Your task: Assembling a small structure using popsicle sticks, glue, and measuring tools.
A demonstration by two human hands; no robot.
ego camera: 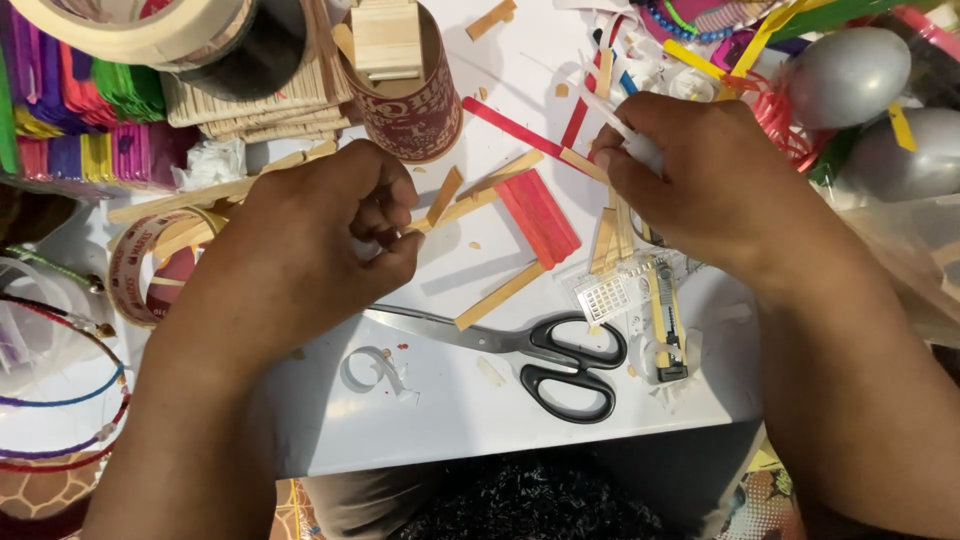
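Note:
My left hand (320,235) pinches the near end of a plain wooden craft stick (478,198) that slants up to the right over the white table (450,400). My right hand (700,180) grips a white glue tube (630,140) whose tip points at the stick's far end. Under the stick lie red painted sticks (538,215) joined side by side, with another plain stick (498,295) loose beside them. A long thin red stick (510,125) lies behind.
Black-handled scissors (545,350) lie in front of my hands, a yellow box cutter (665,325) to their right. A red patterned cup (410,90) holds wooden pieces. Tape rolls (140,265), stacks of coloured sticks (90,110) and grey balloons (850,75) crowd the edges.

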